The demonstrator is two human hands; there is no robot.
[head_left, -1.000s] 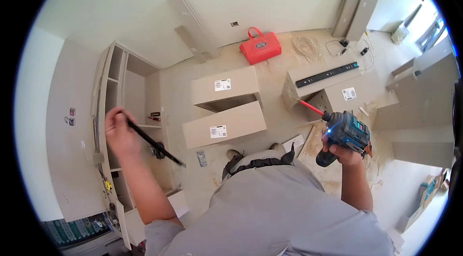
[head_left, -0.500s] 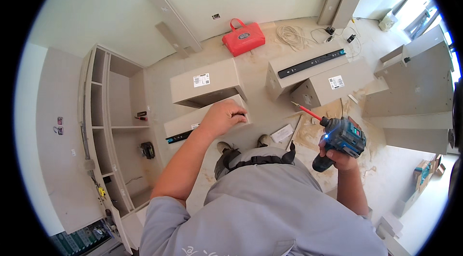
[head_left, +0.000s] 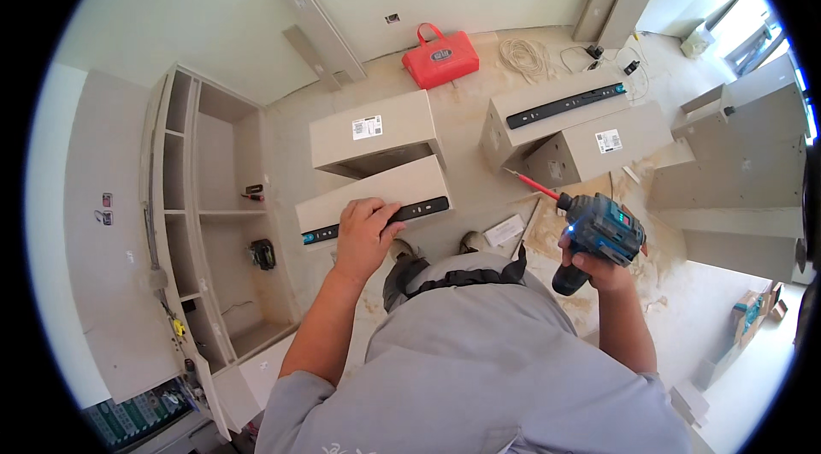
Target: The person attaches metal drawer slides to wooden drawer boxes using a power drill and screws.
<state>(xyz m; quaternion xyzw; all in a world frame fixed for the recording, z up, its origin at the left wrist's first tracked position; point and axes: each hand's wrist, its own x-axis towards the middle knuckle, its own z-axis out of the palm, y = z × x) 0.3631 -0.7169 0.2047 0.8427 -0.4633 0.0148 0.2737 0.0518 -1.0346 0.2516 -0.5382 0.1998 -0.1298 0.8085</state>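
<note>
A black drawer slide [head_left: 423, 209] lies along the near edge of the closest beige drawer box [head_left: 376, 186]. My left hand [head_left: 366, 236] is closed over the slide near its middle, with thumb and bent fingers at its edge and part of the rail hidden below them. In my right hand [head_left: 594, 270] is a blue and black cordless driver [head_left: 605, 227], gripped by its handle with its small light lit. Its long red bit [head_left: 539, 186] points up and left, clear of the boxes. Behind the closest box stands another drawer box [head_left: 372, 126] with a white label.
Two more drawer boxes [head_left: 637, 122] stand to the right, one carrying a second slide [head_left: 566, 106]. A red bag [head_left: 440, 61] and coiled cable [head_left: 523, 61] lie by the wall. Left is an open cabinet [head_left: 231, 155]; leaning boards [head_left: 321, 22] and cabinet panels [head_left: 735, 172] stand around.
My left hand has moved left and nearer from the box's right end to the middle of the slide, uncovering the slide's right part. My right hand keeps holding the driver.
</note>
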